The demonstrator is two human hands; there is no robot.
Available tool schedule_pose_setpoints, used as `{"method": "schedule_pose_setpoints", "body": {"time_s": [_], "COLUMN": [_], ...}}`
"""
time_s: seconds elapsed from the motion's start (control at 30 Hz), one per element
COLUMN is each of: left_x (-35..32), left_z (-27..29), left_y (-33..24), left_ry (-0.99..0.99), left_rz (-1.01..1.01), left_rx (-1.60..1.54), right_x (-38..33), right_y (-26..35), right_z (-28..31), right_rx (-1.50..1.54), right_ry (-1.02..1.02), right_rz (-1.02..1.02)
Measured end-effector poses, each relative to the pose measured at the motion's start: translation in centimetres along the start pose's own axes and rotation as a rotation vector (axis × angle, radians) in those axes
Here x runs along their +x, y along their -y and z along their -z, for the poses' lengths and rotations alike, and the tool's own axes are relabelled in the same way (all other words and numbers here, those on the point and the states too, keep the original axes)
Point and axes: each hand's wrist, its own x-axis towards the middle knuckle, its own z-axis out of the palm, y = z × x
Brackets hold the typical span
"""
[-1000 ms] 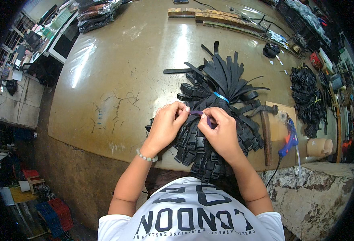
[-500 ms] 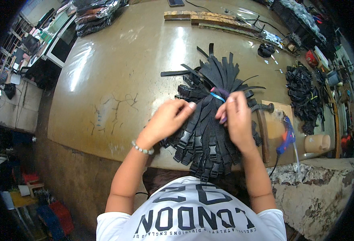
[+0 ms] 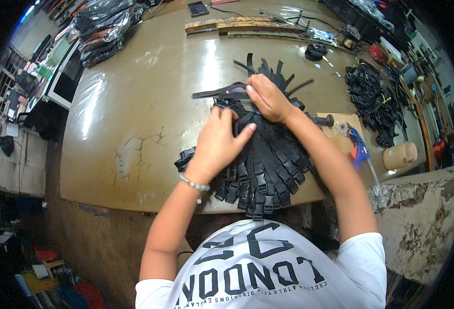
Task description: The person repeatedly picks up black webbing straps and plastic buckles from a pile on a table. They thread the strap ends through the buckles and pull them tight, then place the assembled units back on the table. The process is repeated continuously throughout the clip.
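A thick bundle of black webbing straps with plastic side-release buckles (image 3: pixel 260 177) lies at the table's near edge, buckles fanned toward me and loose strap ends pointing away. My left hand (image 3: pixel 220 135) grips its left side, fingers curled over the straps and thumb across the top. At the gathered middle, my right hand (image 3: pixel 269 99) is closed, fingertips pressed together beside a strip of purple band (image 3: pixel 237 89). What exactly these fingers pinch is hidden. Only a sliver of blue shows under the right hand.
A hammer (image 3: pixel 323 120) lies right of the bundle, partly hidden by my right arm. Beyond are a blue glue gun (image 3: pixel 358 149), a cardboard tube (image 3: pixel 399 155) and another strap pile (image 3: pixel 368 98). Wooden strips (image 3: pixel 232 24), a phone (image 3: pixel 198 9) and plastic-wrapped stacks (image 3: pixel 103 31) sit at the back.
My right hand has moved up and left over the bundle's tied middle, covering most of the blue tie. My left hand has shifted farther onto the straps. The view has turned slightly.
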Motion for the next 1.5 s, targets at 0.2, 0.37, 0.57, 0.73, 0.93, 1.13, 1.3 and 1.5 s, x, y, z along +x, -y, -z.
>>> {"method": "schedule_pose_setpoints", "body": {"time_s": [0.2,0.37,0.57,0.73,0.93,1.13,1.3,1.5], "left_x": [6.4,10.0,8.2,4.2,0.6,-0.2,-4.9,-11.6], "left_z": [0.9,-1.3,-1.0,5.0,11.8,5.1,-2.4,0.7], "left_y": [2.8,0.0,1.4,5.7,6.8,6.2,0.2,-1.6], "left_ry": [0.387,0.657,0.515,0.153,-0.612,-0.900,-0.209,-0.183], "left_rz": [-0.248,-0.217,-0.067,0.122,-0.155,-0.419,0.091,0.033], "left_rx": [-0.039,0.443,-0.065,-0.470,-0.374,0.832,0.534,0.090], "right_x": [1.0,1.2,-4.2,-8.0,-10.6,-10.6,-10.9,-12.7], "right_y": [2.7,5.1,7.8,8.5,7.3,6.8,7.3,5.5], "right_z": [-0.2,5.4,9.6,8.8,7.4,6.2,9.1,9.7], "right_rx": [0.269,0.125,0.546,0.605,0.507,0.428,0.313,0.163], "right_ry": [-0.441,-0.914,-1.087,-1.016,-0.975,-1.005,-1.017,-0.784], "right_rz": [0.093,0.014,-0.257,-0.411,-0.562,-0.637,-0.672,-0.919]}}
